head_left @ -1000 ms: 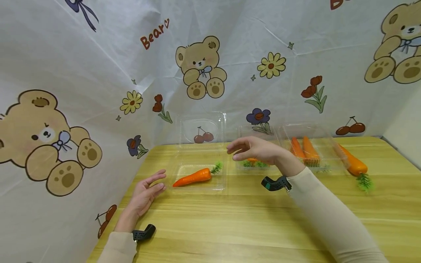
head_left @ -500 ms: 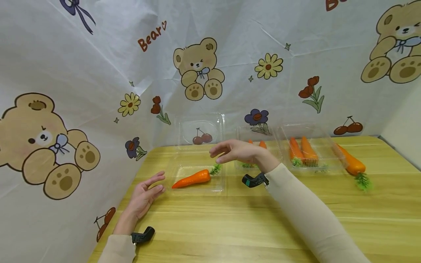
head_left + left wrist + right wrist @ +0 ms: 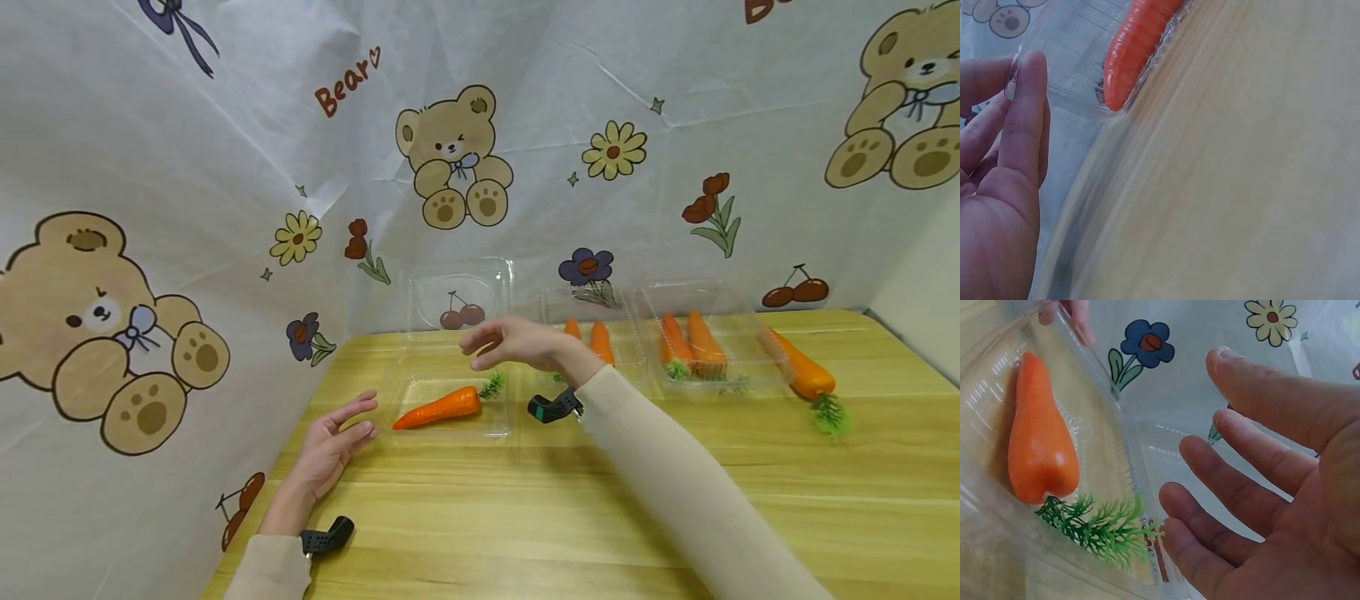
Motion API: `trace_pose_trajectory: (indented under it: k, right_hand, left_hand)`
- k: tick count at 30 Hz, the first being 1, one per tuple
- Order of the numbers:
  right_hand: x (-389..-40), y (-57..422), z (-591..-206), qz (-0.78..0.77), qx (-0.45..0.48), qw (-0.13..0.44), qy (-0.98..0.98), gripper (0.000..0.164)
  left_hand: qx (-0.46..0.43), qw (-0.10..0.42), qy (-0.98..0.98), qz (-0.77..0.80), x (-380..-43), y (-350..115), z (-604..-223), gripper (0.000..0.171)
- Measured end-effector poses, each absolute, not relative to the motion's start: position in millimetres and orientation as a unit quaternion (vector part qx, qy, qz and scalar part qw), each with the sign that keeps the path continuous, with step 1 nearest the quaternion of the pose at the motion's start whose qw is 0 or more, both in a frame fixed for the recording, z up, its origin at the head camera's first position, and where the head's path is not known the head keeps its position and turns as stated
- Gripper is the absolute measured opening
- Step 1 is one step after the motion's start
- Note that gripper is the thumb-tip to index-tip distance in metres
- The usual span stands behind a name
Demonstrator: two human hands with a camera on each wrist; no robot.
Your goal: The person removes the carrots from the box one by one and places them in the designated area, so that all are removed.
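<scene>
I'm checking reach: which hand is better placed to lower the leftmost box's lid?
Probably the right hand: it looks nearer the raised, clear rectangular plastic lid; the left hand is beside the clear base.

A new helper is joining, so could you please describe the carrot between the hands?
On the wooden table, find the open clear box farthest left. The orange carrot inside lies sideways and alone, whereas the other boxes each show two carrots.

Way to carrot (image 3: pixel 442 407) free from front, over tray rim (image 3: pixel 450 434); upright lid (image 3: pixel 459 292) blocks rear.
</scene>
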State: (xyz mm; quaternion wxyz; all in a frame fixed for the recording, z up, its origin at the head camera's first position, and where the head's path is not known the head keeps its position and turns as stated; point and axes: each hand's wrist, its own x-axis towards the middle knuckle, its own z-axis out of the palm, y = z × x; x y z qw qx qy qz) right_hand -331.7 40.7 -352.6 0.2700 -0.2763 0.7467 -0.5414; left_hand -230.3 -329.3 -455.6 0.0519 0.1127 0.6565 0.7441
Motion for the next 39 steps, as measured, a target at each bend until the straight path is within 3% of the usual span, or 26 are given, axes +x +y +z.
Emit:
trace_pose_trajectory:
  k: [18,39]
  right_hand:
    - [-343,10,-376,-0.464,-0.266,0.255,0.805,0.032]
    - [-343,-13,-386,-0.396,-0.296,0.243,0.835,0.043]
  left_hand:
    - [0.113,0.054,0.655,0.745,-233,-328,-459,0.048]
    - [0.108,0.05,0.661,0.741,-231,-329,-455,0.05]
